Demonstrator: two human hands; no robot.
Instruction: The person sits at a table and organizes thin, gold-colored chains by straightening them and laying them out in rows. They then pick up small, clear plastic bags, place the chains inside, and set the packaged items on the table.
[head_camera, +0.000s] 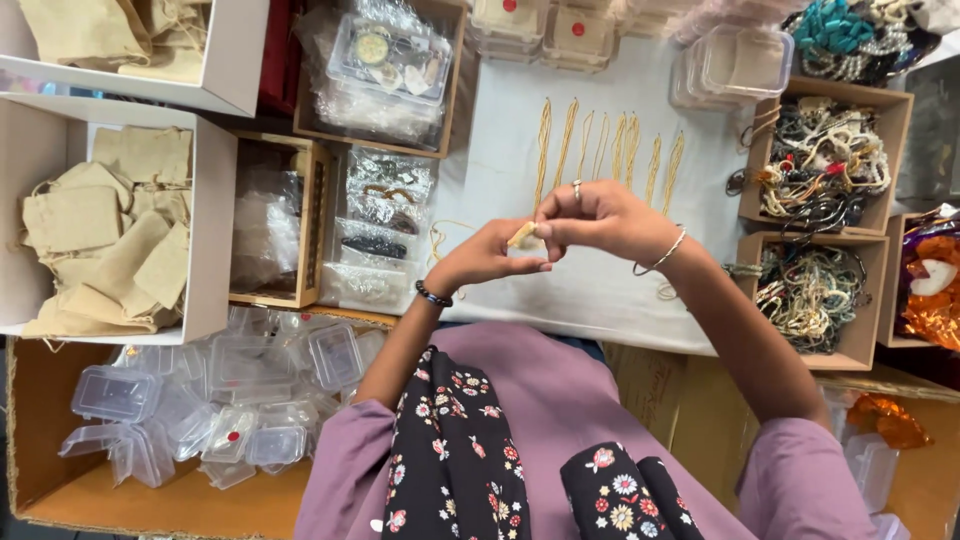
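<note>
Item in hand: a small pale-gold piece (521, 235) pinched between both hands above the white bench (600, 290); what it is exactly cannot be made out.
Left hand (490, 255): fingers closed around the lower end of the piece; a dark beaded bracelet (433, 295) on the wrist.
Right hand (598, 217): thumb and fingers clenched on the upper end, touching the left hand; a ring on one finger, a thin silver bangle (662, 255) on the wrist.
Gold chains (605, 150): about eight strands laid side by side on the bench just beyond the hands; their near ends are hidden behind the knuckles.
Open room: bare white cloth lies around and below the hands; its near edge meets the purple sleeves.
Right side: two open cardboard boxes (880, 300) of tangled bead necklaces, the nearer one just beside the right forearm; an orange foil wrap (930, 280) cut off at the frame edge.
Left side: clear bags of jewellery (380, 215), a wooden box (310, 220), then white trays of beige cloth pouches (110, 240).
Lower left: a heap of small clear plastic boxes (230, 400) in a brown carton, too jumbled to count.
Far edge: more lidded clear boxes (740, 60), partly cropped.
</note>
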